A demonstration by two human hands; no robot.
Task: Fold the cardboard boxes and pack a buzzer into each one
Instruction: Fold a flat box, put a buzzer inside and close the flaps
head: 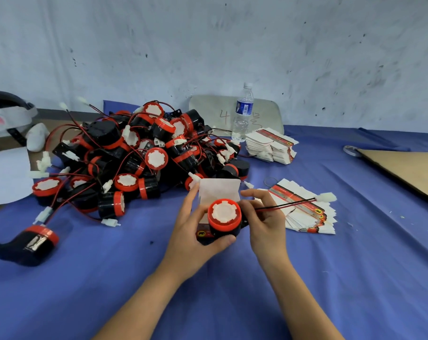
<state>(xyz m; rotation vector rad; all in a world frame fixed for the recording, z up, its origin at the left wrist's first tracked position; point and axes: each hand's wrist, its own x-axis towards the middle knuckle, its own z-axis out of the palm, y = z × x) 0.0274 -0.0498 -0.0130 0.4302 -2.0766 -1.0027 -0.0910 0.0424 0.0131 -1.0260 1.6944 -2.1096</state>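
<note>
A black buzzer with a red rim and white cap (224, 214) sits partly inside a small folded cardboard box (219, 191) whose white lid flap stands up behind it. My left hand (195, 231) grips the box from the left and below, thumb under the buzzer. My right hand (266, 217) pinches the buzzer's red and black wire (286, 204) close to the body; the wire runs right to a white connector (327, 197). A large pile of buzzers (139, 153) lies behind, to the left. Flat unfolded boxes (306, 212) lie just right of my hands.
A second stack of flat boxes (271, 146) and a water bottle (243, 111) stand further back. One loose buzzer (31, 244) lies at the left on the blue cloth (208, 303). A brown board (409, 170) lies at the right edge, white paper (4, 177) at the left.
</note>
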